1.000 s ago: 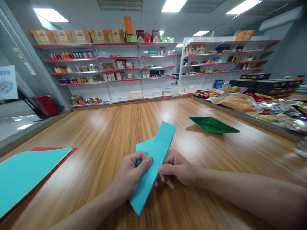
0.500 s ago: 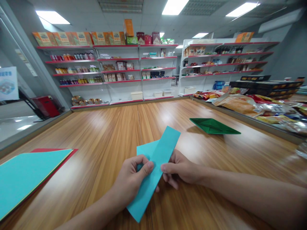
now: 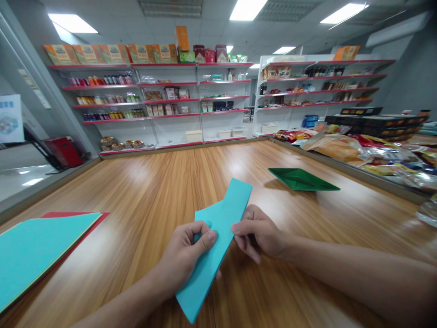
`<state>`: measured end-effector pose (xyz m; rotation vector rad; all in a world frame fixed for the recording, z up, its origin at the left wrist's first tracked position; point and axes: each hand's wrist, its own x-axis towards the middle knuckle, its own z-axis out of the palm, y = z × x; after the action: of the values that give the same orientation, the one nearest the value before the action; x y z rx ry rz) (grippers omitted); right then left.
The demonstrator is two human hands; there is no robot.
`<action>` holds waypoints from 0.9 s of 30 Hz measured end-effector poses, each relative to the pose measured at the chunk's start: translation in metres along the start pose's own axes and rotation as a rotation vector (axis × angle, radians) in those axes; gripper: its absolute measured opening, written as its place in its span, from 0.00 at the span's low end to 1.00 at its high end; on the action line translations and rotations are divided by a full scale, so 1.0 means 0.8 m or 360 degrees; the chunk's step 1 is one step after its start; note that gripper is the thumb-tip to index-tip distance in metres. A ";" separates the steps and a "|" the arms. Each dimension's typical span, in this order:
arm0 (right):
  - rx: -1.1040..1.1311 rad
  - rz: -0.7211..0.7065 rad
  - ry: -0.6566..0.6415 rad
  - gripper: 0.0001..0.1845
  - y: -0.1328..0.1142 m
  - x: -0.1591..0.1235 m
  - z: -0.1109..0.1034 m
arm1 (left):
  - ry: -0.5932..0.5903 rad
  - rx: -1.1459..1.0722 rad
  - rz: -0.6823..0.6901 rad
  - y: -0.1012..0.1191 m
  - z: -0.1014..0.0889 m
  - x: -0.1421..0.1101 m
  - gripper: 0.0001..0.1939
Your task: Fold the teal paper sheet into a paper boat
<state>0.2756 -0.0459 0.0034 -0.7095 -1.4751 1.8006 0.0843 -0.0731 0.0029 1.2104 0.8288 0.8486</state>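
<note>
A folded light-blue paper [image 3: 223, 223] is held slanted above the table, its long strip running from lower left to upper right. A flap of it sticks out at the upper left. My left hand [image 3: 189, 248] grips it from the left, thumb on top and fingers underneath. On the right edge, my right hand [image 3: 257, 232] pinches the paper between thumb and bent fingers. Beyond, on the right, rests a folded green paper boat [image 3: 303, 179]. Stacked colored paper sheets [image 3: 44, 248], light blue on top with red below, lie at the left.
The wooden table [image 3: 153, 191] has a raised rim. Snack packets [image 3: 344, 148] and dark boxes [image 3: 378, 123] are piled past its right edge. A clear, shiny object [image 3: 428, 210] sits at the far right. Stocked shelves [image 3: 170, 98] stand behind the table.
The blue paper has shifted slightly left and down. My right hand has moved a little up and right along its edge, while my left hand keeps its hold.
</note>
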 end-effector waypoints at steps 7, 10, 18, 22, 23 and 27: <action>-0.0086 -0.0192 0.0431 0.20 -0.005 0.007 -0.030 | 0.0097 0.0202 -0.0027 0.003 0.003 -0.001 0.23; -0.0083 -0.0238 0.0469 0.21 -0.006 0.010 -0.039 | 0.0109 0.0256 -0.0023 0.003 0.003 -0.002 0.24; -0.0021 -0.0410 0.0658 0.26 -0.005 0.015 -0.044 | 0.0139 0.0371 0.0011 -0.002 -0.007 -0.001 0.24; -0.0206 -0.0292 0.0480 0.30 0.003 0.006 -0.019 | 0.0199 0.0433 0.0089 -0.004 -0.009 0.004 0.24; -0.0286 -0.0236 0.0355 0.31 0.006 0.003 -0.011 | 0.0236 0.0468 0.0138 -0.004 -0.009 0.004 0.24; -0.0333 -0.0189 0.0160 0.32 0.013 -0.005 0.012 | 0.0260 0.0522 0.0263 -0.001 -0.008 0.006 0.24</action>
<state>0.2693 -0.0561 -0.0052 -0.7855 -1.6178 1.5147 0.0811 -0.0665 0.0007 1.5276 1.0398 0.9808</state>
